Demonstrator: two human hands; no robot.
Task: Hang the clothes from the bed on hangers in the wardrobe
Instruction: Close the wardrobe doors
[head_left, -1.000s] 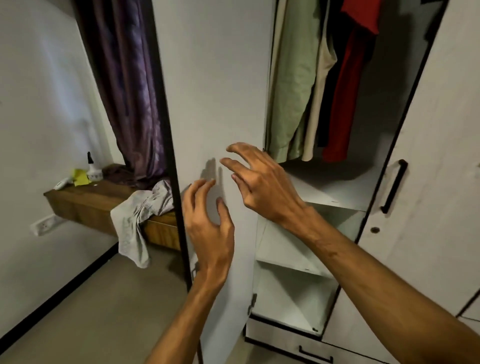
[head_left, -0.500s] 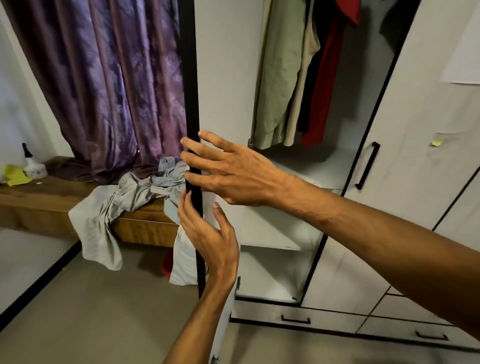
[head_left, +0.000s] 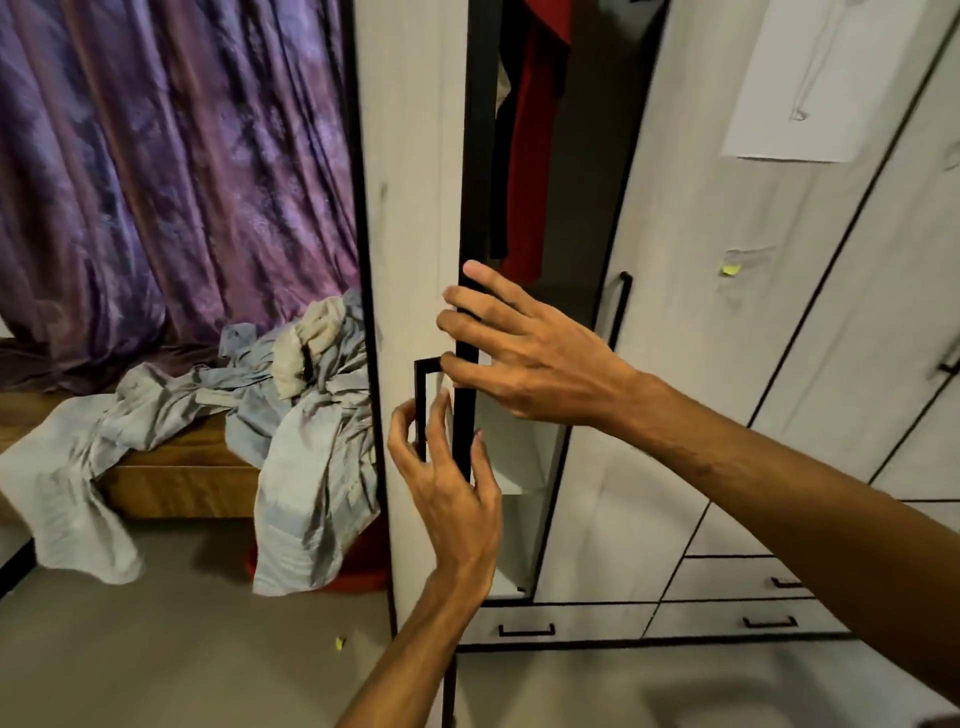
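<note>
Left hand (head_left: 448, 483) loosely spread, fingertips at the black door handle (head_left: 420, 410), gripping nothing. Right hand (head_left: 524, 353) open, fingers splayed over the wardrobe door (head_left: 415, 208) edge. Red garment (head_left: 535, 156) hangs inside. Grey clothes (head_left: 311, 415) heaped on the wooden ledge (head_left: 182, 483), left.

Most of the wardrobe interior is concealed by the nearly edge-on wardrobe door (head_left: 410, 208). Only a narrow strip of the red garment (head_left: 530, 156) is seen, its top cut off by the upper edge; no hanger can be made out. The lower part of the black door handle (head_left: 420, 400) is covered by the left hand (head_left: 447, 483). The red object (head_left: 363, 561) on the floor is largely hidden under the grey cloth (head_left: 311, 467) and cannot be identified. The right forearm is cut off at the right edge.
</note>
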